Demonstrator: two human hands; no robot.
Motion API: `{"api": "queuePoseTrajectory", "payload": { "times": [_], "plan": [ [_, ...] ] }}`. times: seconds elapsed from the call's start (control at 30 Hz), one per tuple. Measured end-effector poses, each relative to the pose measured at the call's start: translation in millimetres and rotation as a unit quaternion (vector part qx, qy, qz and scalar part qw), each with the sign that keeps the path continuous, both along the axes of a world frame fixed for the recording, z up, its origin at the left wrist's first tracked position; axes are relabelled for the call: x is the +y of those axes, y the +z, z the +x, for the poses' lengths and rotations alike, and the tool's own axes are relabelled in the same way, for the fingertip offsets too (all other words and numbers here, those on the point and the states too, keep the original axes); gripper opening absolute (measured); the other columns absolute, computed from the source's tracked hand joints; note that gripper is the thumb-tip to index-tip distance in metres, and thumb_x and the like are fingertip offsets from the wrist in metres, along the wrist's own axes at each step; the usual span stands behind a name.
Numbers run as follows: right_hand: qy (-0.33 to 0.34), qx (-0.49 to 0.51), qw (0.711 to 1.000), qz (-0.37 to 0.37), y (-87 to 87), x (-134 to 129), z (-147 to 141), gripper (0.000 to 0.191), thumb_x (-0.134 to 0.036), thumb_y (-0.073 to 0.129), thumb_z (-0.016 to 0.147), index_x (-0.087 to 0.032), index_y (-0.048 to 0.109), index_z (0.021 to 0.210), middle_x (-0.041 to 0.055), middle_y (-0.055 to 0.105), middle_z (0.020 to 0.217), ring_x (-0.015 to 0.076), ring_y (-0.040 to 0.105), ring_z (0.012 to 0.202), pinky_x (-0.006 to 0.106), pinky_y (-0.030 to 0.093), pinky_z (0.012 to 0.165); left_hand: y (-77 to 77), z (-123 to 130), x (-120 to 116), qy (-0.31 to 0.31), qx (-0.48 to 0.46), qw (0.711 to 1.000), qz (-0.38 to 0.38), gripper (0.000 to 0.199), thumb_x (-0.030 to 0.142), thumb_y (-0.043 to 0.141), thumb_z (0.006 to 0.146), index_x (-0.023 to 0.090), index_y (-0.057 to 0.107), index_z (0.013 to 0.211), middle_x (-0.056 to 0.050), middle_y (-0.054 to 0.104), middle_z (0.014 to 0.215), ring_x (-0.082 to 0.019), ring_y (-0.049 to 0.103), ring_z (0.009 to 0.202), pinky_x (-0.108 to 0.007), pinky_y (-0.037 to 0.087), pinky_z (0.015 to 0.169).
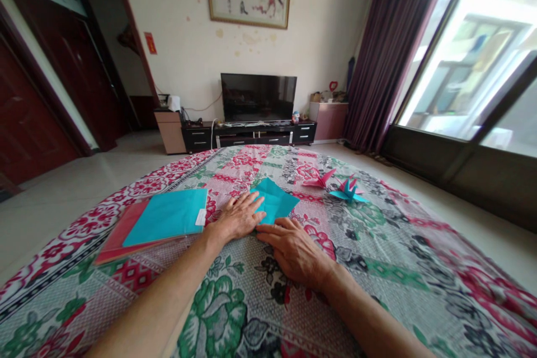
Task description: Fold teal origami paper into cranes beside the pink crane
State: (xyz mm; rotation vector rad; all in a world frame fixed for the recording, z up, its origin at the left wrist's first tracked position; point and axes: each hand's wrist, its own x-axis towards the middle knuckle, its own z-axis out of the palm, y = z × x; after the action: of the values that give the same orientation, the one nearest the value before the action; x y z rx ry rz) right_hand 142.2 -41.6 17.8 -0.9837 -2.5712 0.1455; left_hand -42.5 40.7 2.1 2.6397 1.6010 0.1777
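Note:
A sheet of blue origami paper, creased and turned cornerwise, lies on the patterned tablecloth. Over its left side rests my left hand, palm down, fingers stretched out flat. My right hand is at the near corner of the same sheet, its thumb and forefinger close together on the edge; the corner itself is mostly covered by the fingers. To the left lies a stack of paper with a blue sheet on top and red sheets below.
On the right of the tablecloth stand folded paper cranes: a pink crane and a blue crane with another pink one behind. Beyond the round table are a television on a low cabinet, a curtain and a window.

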Motion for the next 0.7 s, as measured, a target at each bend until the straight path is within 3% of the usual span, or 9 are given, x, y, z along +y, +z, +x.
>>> {"api": "queuePoseTrajectory", "payload": {
  "times": [0.47, 0.7],
  "plan": [
    [0.002, 0.006, 1.0, -0.005, 1.8, -0.2, 0.1, 0.04, -0.01, 0.045, 0.077, -0.026, 0.055, 0.112, -0.0029, 0.057, 0.122, 0.0187, 0.044, 0.099, 0.039, 0.033, 0.09, 1.6, -6.7, 12.0, -0.014, -0.029, 0.999, 0.015, 0.046, 0.047, 0.034, 0.089, 0.031, 0.042, 0.132, -0.001, 0.033, 0.145, -0.028, 0.026, 0.133, -0.051, 0.024, 0.105],
    [0.0, 0.002, 1.0, -0.002, 1.6, -0.6, 0.4, 0.04, -0.01, 0.044, 0.078, -0.025, 0.055, 0.114, -0.0018, 0.056, 0.124, 0.0192, 0.044, 0.1, 0.04, 0.033, 0.09, 1.3, -7.6, 18.4, -0.012, -0.021, 1.0, 0.019, 0.045, 0.045, 0.032, 0.089, 0.032, 0.041, 0.132, 0.0, 0.033, 0.144, -0.028, 0.029, 0.132, -0.054, 0.027, 0.104]
  ]
}}
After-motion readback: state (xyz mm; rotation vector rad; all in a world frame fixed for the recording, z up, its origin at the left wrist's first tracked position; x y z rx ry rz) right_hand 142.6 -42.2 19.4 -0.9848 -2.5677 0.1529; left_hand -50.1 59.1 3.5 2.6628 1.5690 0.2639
